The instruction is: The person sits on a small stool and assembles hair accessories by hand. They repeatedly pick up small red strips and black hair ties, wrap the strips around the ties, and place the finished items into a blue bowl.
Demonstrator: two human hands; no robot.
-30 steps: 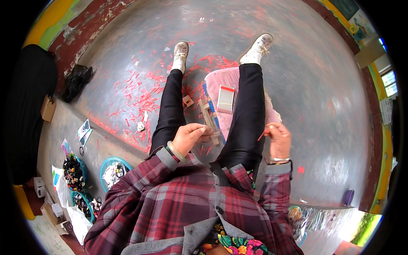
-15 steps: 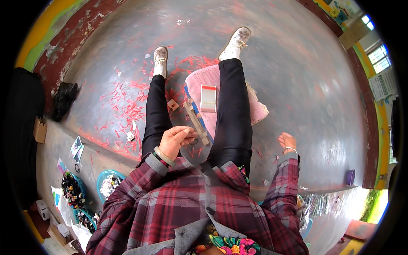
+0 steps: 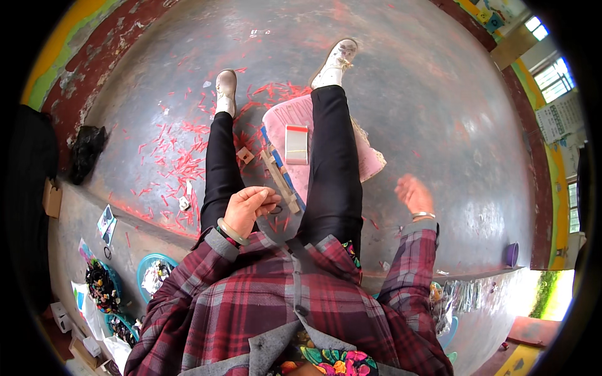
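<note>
My left hand (image 3: 249,211) is in front of my lap, thumb and fingers pinched together. A thin dark loop (image 3: 276,210), like a hair tie, shows at its fingertips. Out to the right, over the floor, my right hand (image 3: 415,197) is raised with its fingers curled in and slightly blurred. Whatever it may hold is too small or hidden to make out. Between my legs a pale rectangular box (image 3: 296,152) with a red end lies on a pink pad (image 3: 288,116). A wooden strip (image 3: 280,182) runs along the pad's left edge.
Red scraps (image 3: 182,160) litter the floor at left and ahead. Left of me, a blue basin (image 3: 143,276) of small items and a basket of dark bands (image 3: 101,285) stand on a ledge. Clear plastic packets (image 3: 461,294) lie at right, near a purple cup (image 3: 513,254).
My right hand has shifted slightly up and left and is more blurred. The left hand keeps its pinch on the loop. The whole view has shifted slightly.
</note>
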